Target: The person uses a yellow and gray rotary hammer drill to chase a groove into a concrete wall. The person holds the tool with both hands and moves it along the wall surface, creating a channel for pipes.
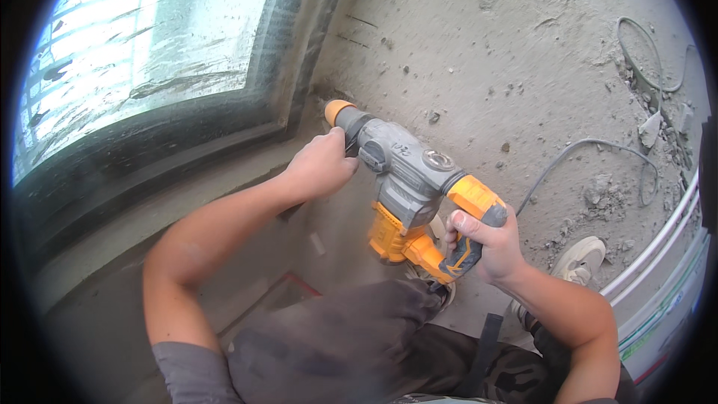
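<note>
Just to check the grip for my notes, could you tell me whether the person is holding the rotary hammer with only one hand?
No, the right hand grips the rear handle of the rotary hammer while the left hand holds its front.

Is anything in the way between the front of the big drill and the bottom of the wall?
Nothing visible. The rotary hammer, held by the left hand and right hand, has its orange nose right at the dusty wall base; its bit is hidden.

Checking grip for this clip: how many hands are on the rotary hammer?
2. The left hand grips the side handle near the front of the rotary hammer; the right hand wraps the rear handle. No other hands show.
</note>
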The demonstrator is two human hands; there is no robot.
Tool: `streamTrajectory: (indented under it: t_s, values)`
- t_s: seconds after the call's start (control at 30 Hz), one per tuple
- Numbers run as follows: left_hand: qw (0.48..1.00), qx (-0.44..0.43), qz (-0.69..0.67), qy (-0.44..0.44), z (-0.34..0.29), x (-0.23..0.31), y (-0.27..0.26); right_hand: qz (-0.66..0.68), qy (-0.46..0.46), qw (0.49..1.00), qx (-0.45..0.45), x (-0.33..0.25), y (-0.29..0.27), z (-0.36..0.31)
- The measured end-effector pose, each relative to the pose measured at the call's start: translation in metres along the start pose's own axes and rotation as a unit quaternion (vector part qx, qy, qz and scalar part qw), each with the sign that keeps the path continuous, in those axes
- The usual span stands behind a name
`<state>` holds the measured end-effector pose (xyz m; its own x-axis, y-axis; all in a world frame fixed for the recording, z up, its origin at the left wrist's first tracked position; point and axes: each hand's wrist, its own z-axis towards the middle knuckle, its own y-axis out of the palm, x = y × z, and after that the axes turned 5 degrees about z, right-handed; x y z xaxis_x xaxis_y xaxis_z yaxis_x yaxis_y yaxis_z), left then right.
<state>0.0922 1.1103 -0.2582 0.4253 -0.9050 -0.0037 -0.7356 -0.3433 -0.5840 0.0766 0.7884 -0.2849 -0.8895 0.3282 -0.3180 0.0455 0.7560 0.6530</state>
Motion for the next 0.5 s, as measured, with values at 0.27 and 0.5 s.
streamTrajectory:
  t_s: [0.27,0.5]
  values:
    - [0.997,0.01,0.07,0.0,0.004,0.009,0.013,0.048,-0.003,0.998,0.045,0.041,-0.02,0.004]
    - [0.992,-0.05,0.108,-0.039,-0.004,0.025,0.009,0.143,0.06,0.986,0.053,0.056,-0.041,0.006]
